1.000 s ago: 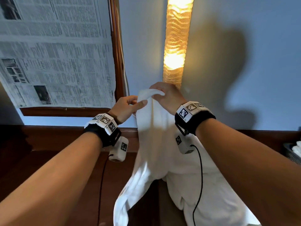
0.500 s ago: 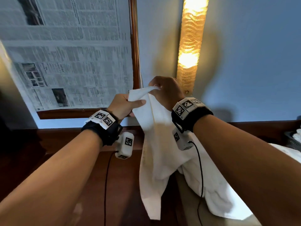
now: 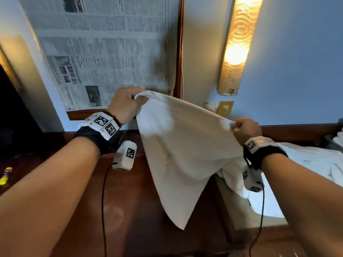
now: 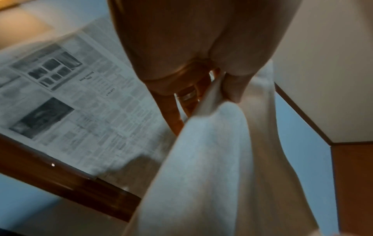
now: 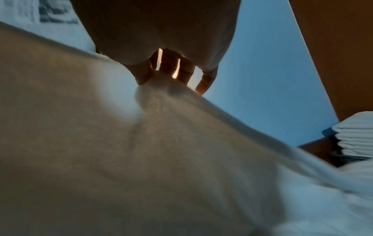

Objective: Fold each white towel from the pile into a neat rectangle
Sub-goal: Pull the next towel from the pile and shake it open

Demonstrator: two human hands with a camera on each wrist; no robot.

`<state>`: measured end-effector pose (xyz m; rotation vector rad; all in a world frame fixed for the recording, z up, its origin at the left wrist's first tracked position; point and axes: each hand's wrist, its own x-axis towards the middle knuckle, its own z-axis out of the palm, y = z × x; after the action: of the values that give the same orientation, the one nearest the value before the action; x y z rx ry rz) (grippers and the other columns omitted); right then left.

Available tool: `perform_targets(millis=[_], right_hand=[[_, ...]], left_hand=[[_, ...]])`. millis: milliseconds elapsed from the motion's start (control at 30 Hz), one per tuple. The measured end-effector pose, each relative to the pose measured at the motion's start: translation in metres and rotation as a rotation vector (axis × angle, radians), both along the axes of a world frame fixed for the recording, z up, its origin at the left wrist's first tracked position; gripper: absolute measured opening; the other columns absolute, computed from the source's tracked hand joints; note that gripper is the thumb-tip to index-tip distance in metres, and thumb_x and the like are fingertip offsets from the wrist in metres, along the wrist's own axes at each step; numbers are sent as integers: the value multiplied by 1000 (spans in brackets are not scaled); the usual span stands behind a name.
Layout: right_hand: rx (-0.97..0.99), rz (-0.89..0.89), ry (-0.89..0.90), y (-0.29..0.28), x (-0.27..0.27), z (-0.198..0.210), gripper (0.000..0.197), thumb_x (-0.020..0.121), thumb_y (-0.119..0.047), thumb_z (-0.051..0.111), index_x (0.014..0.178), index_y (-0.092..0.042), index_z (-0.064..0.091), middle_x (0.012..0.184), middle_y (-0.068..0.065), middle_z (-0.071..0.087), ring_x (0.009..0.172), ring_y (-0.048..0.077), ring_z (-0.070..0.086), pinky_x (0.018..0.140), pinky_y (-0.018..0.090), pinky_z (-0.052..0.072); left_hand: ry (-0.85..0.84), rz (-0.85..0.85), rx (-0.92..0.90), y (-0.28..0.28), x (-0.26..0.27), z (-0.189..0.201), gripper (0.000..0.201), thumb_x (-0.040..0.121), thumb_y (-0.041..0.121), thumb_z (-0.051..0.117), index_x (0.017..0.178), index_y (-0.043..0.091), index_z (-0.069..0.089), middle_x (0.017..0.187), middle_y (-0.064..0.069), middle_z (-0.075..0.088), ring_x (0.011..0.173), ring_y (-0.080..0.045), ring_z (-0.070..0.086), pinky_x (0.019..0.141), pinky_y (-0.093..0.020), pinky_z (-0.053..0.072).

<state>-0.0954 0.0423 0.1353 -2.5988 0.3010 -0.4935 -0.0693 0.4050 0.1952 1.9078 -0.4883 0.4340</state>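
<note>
While pinched at its top corners by left hand and right hand, white towel below.

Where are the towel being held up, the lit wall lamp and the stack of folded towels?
held towel [image 3: 181, 151], head view: middle of the hanging cloth.
wall lamp [image 3: 236, 49], head view: its glowing shade.
folded towels [image 5: 357, 135], right wrist view: stacked edges at right.

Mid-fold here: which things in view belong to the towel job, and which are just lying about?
Part of the job:
- white cloth towel, pinched by left hand and right hand
- white towel pile
- stack of folded white towels

Just lying about:
- newspaper sheets
- lit amber wall lamp
- small yellow object
</note>
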Motion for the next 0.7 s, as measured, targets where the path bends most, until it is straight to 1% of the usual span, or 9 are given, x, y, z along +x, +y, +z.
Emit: perform_targets(millis=[100, 167, 200, 300, 400, 467, 533, 600, 700], right_hand=[[-2, 14, -169, 20, -5, 22, 25, 98, -18, 52, 110, -6, 69, 113, 22, 67, 107, 40, 58, 87, 37, 44], [-56, 151, -343, 43, -8, 46, 22, 97, -16, 53, 107, -7, 71, 110, 17, 68, 103, 36, 61, 84, 35, 44], [-82, 239, -439, 54, -8, 57, 19, 96, -15, 56, 103, -7, 72, 104, 15, 70, 97, 34, 63, 81, 33, 45], [-107, 483, -596, 77, -14, 81, 14, 93, -15, 62, 92, -5, 72, 87, 9, 70, 77, 24, 63, 70, 31, 50], [-101, 506, -595, 67, -19, 86, 17, 93, -17, 62, 85, -5, 71, 79, 6, 68, 70, 19, 60, 65, 32, 51], [-86, 450, -549, 51, -23, 76, 21, 95, -22, 61, 82, -8, 67, 76, 3, 65, 68, 18, 57, 65, 33, 49], [-126, 428, -535, 40, -29, 60, 26, 98, -27, 57, 78, -11, 61, 73, 1, 58, 65, 16, 52, 61, 27, 39], [-271, 425, -549, 28, -34, 38, 24, 95, -26, 59, 77, -10, 62, 72, 2, 56, 62, 16, 47, 61, 21, 32], [-185, 363, -329, -11, -28, 0, 21, 95, -20, 63, 80, -5, 65, 73, 0, 50, 63, 19, 47, 63, 26, 36]], left_hand=[[16, -81, -2, -14, -3, -3, 28, 95, 34, 60, 87, 11, 74, 77, -2, 67, 72, -20, 61, 68, -36, 47], [39, -188, 7, -38, -7, -2, 17, 96, 23, 60, 94, 20, 76, 94, -6, 75, 90, -18, 67, 83, -34, 51], [76, -227, -15, -52, -9, -1, 16, 98, 18, 60, 99, 21, 76, 100, -9, 74, 93, -14, 67, 85, -29, 51], [159, -254, -85, -99, -23, 1, 19, 102, 20, 55, 105, 13, 72, 90, 7, 71, 76, 9, 64, 71, -10, 49], [311, -372, -196, -135, -26, -7, 27, 105, 26, 48, 90, 16, 69, 78, 5, 71, 72, -4, 67, 69, -20, 54], [293, -353, -209, -149, -22, -10, 28, 105, 26, 50, 87, 16, 68, 79, 0, 70, 73, -11, 66, 72, -28, 54], [218, -301, -167, -160, -13, -13, 26, 104, 27, 52, 84, 17, 67, 80, -3, 67, 75, -14, 62, 76, -34, 51], [166, -278, -135, -171, -10, -9, 28, 104, 30, 53, 81, 20, 65, 73, 5, 65, 71, -9, 58, 72, -31, 49], [139, -209, -109, -180, -6, 1, 36, 106, 33, 48, 72, 24, 56, 55, 18, 54, 56, 3, 49, 64, -21, 42]])
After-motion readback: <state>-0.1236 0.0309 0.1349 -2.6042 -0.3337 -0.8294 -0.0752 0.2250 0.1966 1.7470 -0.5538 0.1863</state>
